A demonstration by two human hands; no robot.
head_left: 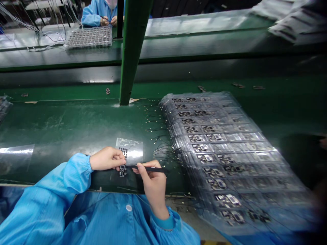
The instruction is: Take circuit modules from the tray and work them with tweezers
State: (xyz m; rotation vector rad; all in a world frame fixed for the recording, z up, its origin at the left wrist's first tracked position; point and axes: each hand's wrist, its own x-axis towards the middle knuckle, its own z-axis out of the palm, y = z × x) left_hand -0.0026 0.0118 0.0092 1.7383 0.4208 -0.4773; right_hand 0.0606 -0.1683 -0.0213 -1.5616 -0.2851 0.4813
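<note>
My left hand (107, 158) is closed in a pinch on a small black circuit board (123, 170) held just above the near edge of the green bench. My right hand (150, 182) grips black tweezers (150, 168) whose tip points left at the board. Just behind the board lies a small shiny sheet (131, 149) carrying a grid of tiny dark parts. Both arms wear blue sleeves.
A stack of clear plastic trays (230, 153) with small boards fills the right of the bench. Thin black wires (159, 143) lie scattered beside it. A green post (130, 51) stands behind. Across the far bench a person in blue (98, 13) works by another tray (88, 36).
</note>
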